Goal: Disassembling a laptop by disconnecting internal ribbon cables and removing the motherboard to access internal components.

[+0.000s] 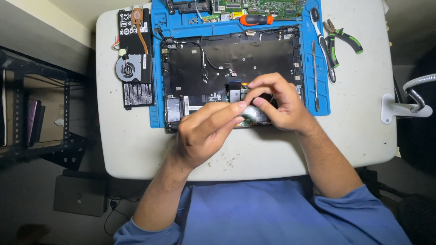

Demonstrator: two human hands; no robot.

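step in hand: both hands, left hand [204,131] and right hand [277,102], pinch closed on a small part at the 6 o'clock edge of the open laptop chassis [227,63]; next, judged, a fine steady lift.

Both hands, left hand [204,131], right hand [277,102], fingertips meeting over opened laptop chassis [227,59] on blue mat [156,68].

Black battery [134,59] with fan [127,69] left of blue mat [156,118], orange screwdriver [256,19], green pliers [341,40], circuit board [263,7], white table [359,131].
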